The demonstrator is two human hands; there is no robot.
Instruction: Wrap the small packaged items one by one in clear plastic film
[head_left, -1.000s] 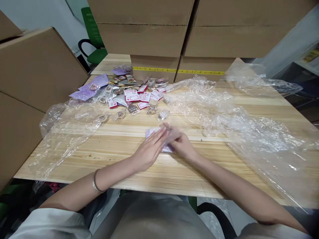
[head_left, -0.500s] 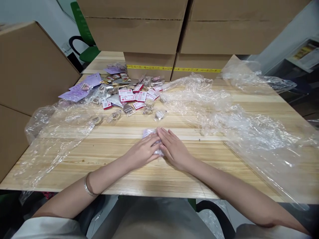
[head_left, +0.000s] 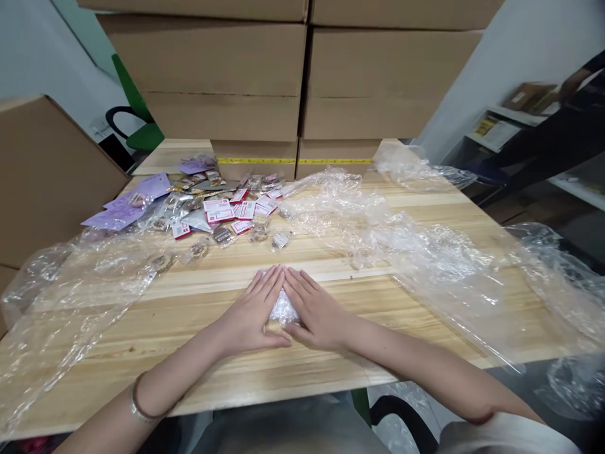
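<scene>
A small packet of shiny clear plastic (head_left: 284,308) lies on the wooden table (head_left: 212,384) in front of me, its contents too blurred to make out. My left hand (head_left: 250,315) rests flat over its left side, fingers stretched out and pointing away from me. Over the right side lies my right hand (head_left: 319,309), also flat with straight fingers. The fingertips of both hands meet at the packet's far end, and part of it shows between thumbs and forefingers. Beyond the hands is a small clear bag with pale pieces (head_left: 280,239).
A pile of small packets with red-and-white cards (head_left: 220,211) and purple packets (head_left: 123,200) lies at the back left. Crumpled clear plastic sheeting (head_left: 425,246) spreads over the right, more plastic (head_left: 94,271) on the left. Cardboard boxes (head_left: 212,69) stand behind. A person (head_left: 576,120) is far right.
My hands have spread apart at the palms and thumbs, so more of the packet shows between them. The camera view has tilted up and turned right, bringing a person into view.
</scene>
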